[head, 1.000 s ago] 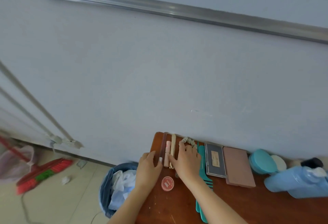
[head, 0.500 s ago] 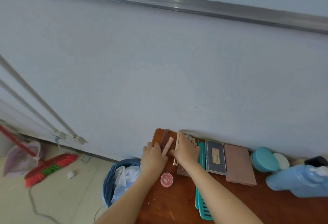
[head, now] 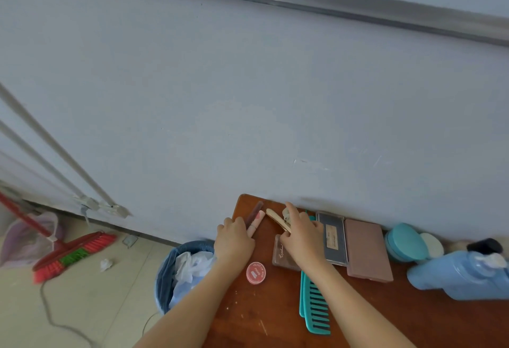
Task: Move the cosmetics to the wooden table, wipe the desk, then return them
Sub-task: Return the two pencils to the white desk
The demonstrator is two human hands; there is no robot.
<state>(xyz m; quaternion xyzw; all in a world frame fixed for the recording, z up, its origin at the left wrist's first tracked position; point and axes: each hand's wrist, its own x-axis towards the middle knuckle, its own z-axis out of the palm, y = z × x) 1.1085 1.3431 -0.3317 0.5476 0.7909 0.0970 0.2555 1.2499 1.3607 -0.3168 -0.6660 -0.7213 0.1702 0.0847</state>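
Cosmetics lie along the back of the wooden table (head: 275, 314). My left hand (head: 234, 240) grips a pink tube (head: 256, 221) and a dark brown stick (head: 254, 211) at the table's left corner. My right hand (head: 301, 234) pinches a slim gold stick (head: 276, 219), its forefinger pointing at the wall beside a beige scrunchie (head: 286, 213). Under that hand lies a clear brown palette (head: 282, 255). A round red tin (head: 256, 272), a teal comb (head: 314, 306), a grey palette (head: 332, 240) and a mauve palette (head: 367, 251) lie flat.
A teal jar (head: 406, 243), a white lid (head: 433, 245) and a blue pump bottle (head: 462, 276) on its side crowd the right end. Left of the table stands a blue bin (head: 168, 276) with bags. A red broom (head: 71, 254) and a cable (head: 49, 309) lie on the floor.
Both hands have curled round the slim sticks and lifted their ends off the row. The gold stick has swung slantwise, and the brown palette under my right hand is uncovered.
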